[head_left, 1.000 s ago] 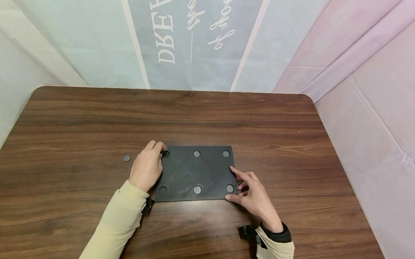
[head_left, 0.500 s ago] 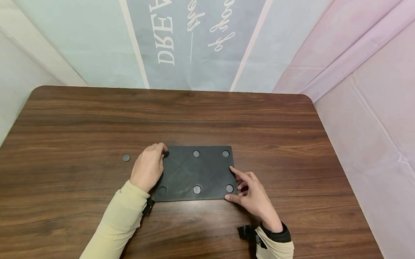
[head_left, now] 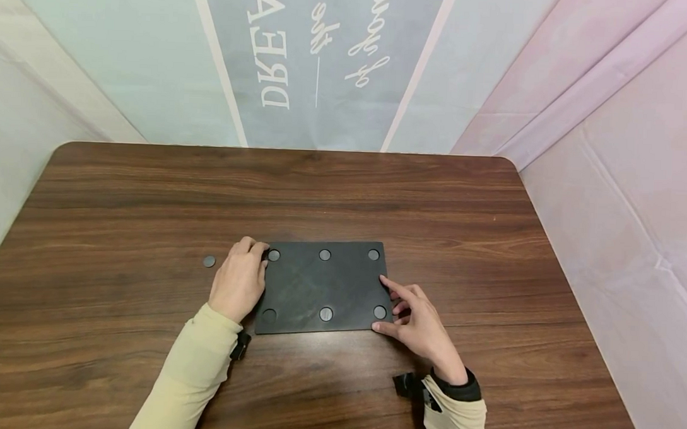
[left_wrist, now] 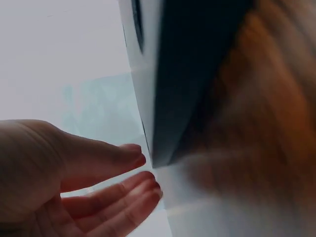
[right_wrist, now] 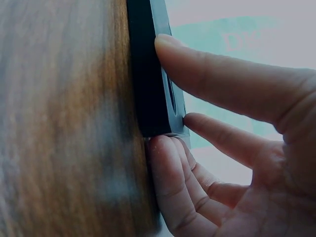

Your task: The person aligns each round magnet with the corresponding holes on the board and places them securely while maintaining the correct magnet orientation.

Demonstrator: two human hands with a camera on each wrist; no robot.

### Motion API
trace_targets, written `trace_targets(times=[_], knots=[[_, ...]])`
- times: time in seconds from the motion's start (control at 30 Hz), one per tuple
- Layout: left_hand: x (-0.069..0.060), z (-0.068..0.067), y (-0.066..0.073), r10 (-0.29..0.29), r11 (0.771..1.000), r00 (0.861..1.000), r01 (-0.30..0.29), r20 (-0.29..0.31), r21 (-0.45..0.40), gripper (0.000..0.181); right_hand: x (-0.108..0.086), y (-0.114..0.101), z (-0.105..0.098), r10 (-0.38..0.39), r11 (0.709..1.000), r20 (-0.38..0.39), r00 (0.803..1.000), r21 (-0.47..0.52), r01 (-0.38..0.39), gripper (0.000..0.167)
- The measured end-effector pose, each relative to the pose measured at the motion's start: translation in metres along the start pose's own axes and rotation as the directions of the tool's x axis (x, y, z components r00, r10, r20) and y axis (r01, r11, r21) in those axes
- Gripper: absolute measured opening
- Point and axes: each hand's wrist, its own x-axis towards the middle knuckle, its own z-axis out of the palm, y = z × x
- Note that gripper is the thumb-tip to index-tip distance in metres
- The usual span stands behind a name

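Note:
A black rectangular board [head_left: 325, 283] with round recesses lies flat on the table. Grey discs sit in several recesses, including the far-left disc [head_left: 274, 255] beside my left hand [head_left: 240, 277]. The near-left recess [head_left: 269, 316] shows only dark board. My left hand is at the board's left edge, its thumb and fingers apart with nothing between them in the left wrist view. My right hand [head_left: 422, 324] holds the near-right corner, thumb and index finger on the board and the other fingers bent against its side. A loose grey disc [head_left: 208, 261] lies left of my left hand.
The brown wood-grain table [head_left: 151, 189] extends around the board on every side. A printed cloth backdrop [head_left: 326, 69] hangs beyond its far edge, with pale cloth [head_left: 622, 205] along the right.
A dark disc at my left fingertips has come to lie flat in the far-left recess. My left hand has let go and drawn slightly left. The right hand stays in place.

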Motion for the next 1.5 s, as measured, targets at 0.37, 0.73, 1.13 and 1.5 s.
trace_targets(times=[0.37, 0.73, 1.13, 1.5], knots=[[-0.014, -0.009, -0.019, -0.109, 0.983, 0.991, 0.097, 0.072, 0.155, 0.047, 0.000, 0.009, 0.007, -0.018, 1.000, -0.024, 1.000, -0.002, 0.018, 0.077], [-0.021, -0.004, -0.025, -0.191, 0.969, 0.982, 0.185, 0.017, 0.164, 0.034, 0.000, 0.018, 0.015, -0.041, 0.999, -0.037, 0.998, -0.002, 0.041, 0.078], [-0.025, 0.005, -0.031, -0.142, 0.974, 0.986, 0.155, -0.083, 0.167, 0.016, 0.001, 0.028, 0.024, -0.077, 0.997, -0.066, 0.995, -0.001, 0.077, 0.078], [-0.029, 0.002, -0.029, -0.110, 0.986, 0.991, 0.118, -0.073, 0.115, 0.012, 0.000, 0.024, 0.020, -0.059, 0.998, -0.055, 0.997, 0.002, 0.059, 0.078]])
